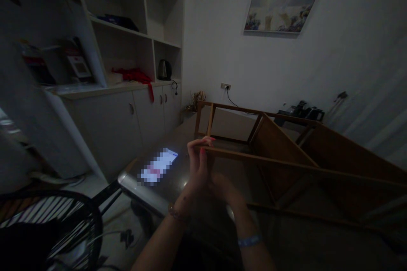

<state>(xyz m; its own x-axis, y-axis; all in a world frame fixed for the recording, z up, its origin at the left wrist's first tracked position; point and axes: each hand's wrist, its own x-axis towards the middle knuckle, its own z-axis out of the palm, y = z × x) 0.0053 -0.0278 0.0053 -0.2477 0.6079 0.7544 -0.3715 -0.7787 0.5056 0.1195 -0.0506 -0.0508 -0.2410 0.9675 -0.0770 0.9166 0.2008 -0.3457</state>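
A brown wooden shelf unit lies on its side across a dark, shiny table. At the unit's near left end, my left hand grips the tip of the upper rail, its fingers bent over the top and the thumb against the near side. My right hand is just below and to the right, close to my left wrist. Its fingers are hidden in shadow behind the left hand, so whether it holds anything does not show. A lit phone lies on the table left of my hands.
White cabinets with open shelves stand at the left, bearing a kettle and red cloth. A black fan is at lower left. Dark appliances sit behind the shelf unit. A cord hangs from the wall socket.
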